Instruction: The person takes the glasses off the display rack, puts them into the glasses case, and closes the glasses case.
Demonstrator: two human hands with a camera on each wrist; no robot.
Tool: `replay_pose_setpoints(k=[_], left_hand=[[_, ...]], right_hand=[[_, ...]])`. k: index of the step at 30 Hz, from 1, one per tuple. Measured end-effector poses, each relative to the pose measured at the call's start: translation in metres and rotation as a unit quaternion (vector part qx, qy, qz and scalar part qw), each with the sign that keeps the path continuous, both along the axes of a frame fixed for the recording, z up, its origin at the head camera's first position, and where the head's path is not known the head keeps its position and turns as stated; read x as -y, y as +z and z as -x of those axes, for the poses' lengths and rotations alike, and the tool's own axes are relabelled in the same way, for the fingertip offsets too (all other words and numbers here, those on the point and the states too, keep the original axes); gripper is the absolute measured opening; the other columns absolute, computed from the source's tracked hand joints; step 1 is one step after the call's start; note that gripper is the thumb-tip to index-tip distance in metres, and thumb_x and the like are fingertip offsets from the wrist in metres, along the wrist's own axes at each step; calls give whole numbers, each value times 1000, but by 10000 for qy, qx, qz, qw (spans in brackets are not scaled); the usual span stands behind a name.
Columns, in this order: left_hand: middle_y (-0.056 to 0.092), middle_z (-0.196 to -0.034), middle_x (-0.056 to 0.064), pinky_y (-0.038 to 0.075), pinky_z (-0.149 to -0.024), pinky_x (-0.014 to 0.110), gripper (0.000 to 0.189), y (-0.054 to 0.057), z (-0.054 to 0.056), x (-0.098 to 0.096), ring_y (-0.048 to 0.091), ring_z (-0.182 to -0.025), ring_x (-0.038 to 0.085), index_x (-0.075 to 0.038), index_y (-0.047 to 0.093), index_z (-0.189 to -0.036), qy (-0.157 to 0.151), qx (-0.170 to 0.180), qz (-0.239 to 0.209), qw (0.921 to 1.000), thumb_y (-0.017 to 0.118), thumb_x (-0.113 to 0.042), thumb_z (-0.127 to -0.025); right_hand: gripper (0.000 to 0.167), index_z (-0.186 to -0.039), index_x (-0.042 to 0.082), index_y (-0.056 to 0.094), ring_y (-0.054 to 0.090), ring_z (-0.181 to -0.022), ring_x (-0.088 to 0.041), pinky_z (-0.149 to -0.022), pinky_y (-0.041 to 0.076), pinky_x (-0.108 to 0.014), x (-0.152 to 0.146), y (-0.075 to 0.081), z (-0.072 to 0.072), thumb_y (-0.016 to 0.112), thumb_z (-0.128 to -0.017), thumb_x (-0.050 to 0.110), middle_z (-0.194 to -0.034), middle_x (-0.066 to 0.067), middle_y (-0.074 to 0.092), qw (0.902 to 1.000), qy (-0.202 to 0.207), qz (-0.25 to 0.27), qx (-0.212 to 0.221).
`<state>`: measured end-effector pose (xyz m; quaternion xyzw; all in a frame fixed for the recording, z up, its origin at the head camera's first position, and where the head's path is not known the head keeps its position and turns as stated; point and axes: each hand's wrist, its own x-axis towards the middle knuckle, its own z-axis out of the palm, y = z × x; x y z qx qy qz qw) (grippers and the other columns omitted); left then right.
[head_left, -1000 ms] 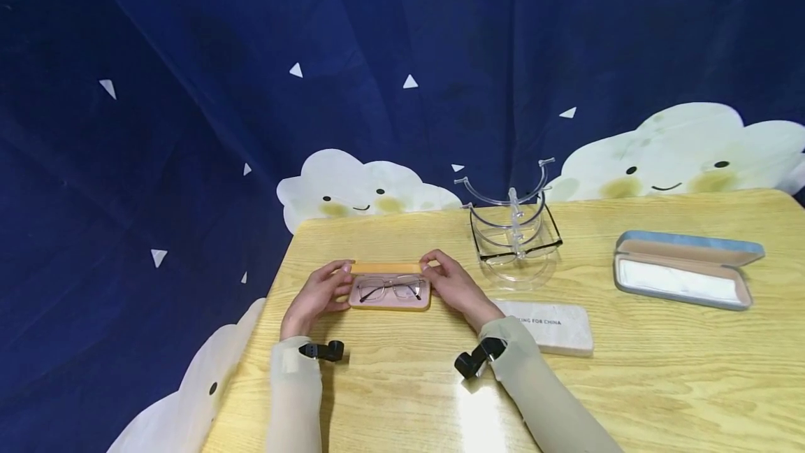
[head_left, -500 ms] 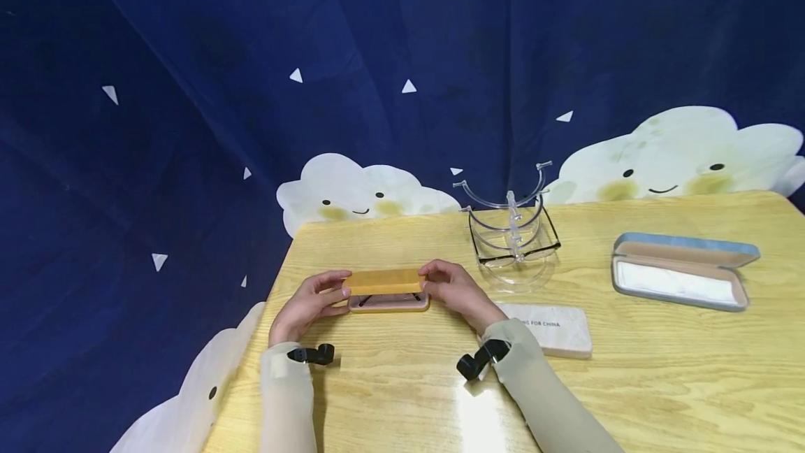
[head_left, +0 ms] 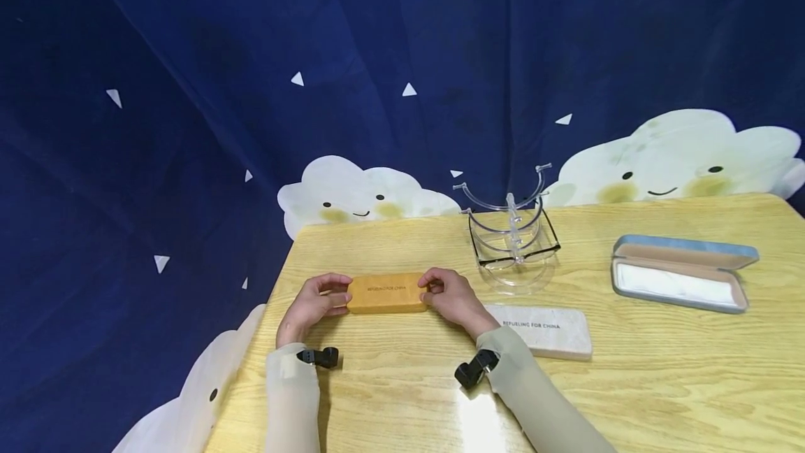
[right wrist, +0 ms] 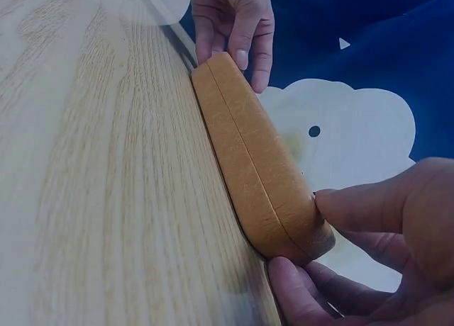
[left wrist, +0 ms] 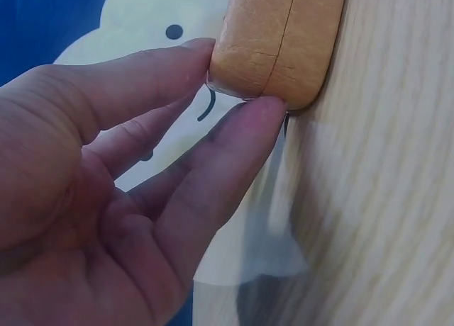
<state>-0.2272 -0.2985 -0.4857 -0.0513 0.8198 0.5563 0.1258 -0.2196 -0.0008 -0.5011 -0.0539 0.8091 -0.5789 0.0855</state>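
An orange glasses case (head_left: pixel 386 293) lies closed on the wooden table, lettering on its lid. My left hand (head_left: pixel 308 307) holds its left end, thumb and fingertips against the corner. In the left wrist view, the fingers (left wrist: pixel 248 135) touch the end of the case around the lid seam. My right hand (head_left: pixel 455 301) holds the other end. The right wrist view shows the right thumb (right wrist: pixel 362 207) on the lid edge and a fingertip low at the end. The seam runs closed along the case's whole visible side. Any glasses inside are hidden.
A pale marbled glasses case (head_left: pixel 547 334) lies closed beside my right wrist. Behind it, a clear display stand (head_left: pixel 512 229) bears black-framed glasses (head_left: pixel 492 261). A blue-grey case (head_left: pixel 685 249) stands open at the right with a white cloth (head_left: pixel 676 284) inside. A dark blue curtain hangs behind the table.
The orange case stood open with thin-framed glasses inside. Both hands have swung its lid down and forward until it closed over them. Other things on the table stayed put.
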Motion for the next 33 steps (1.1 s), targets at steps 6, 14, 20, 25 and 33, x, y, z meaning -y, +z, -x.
replay_pose_setpoints(k=[6, 14, 20, 25, 33], left_hand=[[65, -131, 19, 64, -88, 39, 31, 8, 0, -9, 69, -99, 13, 1, 65, -130, -18, -85, 322, 9994, 69, -5, -99], [69, -134, 19, 60, -89, 35, 33, 15, 0, -25, 71, -114, 28, 0, 68, -131, 195, -712, 1124, 9909, 68, -17, -102], [72, -129, 18, 55, -104, 46, 34, 22, -1, -33, 68, -122, 34, 0, 69, -130, 357, -1187, 1403, 9823, 69, -18, -101], [72, -127, 21, 55, -106, 51, 33, 26, 0, -49, 68, -121, 35, -1, 69, -129, 338, -1618, 1437, 9757, 72, -16, -99], [70, -131, 20, 60, -102, 48, 32, 35, -9, -91, 68, -121, 33, -7, 70, -129, -202, -1913, 1216, 9738, 73, -16, -99]], right_hand=[[12, -100, 5, 73, 64, -87, -16, -81, 50, -26, -1, 1, 0, 74, -89, 0, -100, -10, 73, 10000, -17, 62, -24], [10, -102, 4, 74, 68, -89, -16, -84, 53, -29, -3, 2, -1, 73, -92, 7, -100, -10, 76, 9999, 41, -43, -84], [13, -108, 6, 74, 72, -104, -22, -89, 56, -32, -7, 14, -3, 70, -97, 12, -112, -10, 76, 10000, 14, -13, 5], [17, -112, 5, 73, 74, -103, -23, -80, 54, -26, -13, 24, -6, 69, -98, 13, -115, -12, 77, 9998, 127, 147, -6], [18, -114, 4, 72, 73, -106, -28, -80, 57, -26, -42, 40, -12, 68, -99, 13, -123, -17, 73, 9983, 315, 182, -447]])
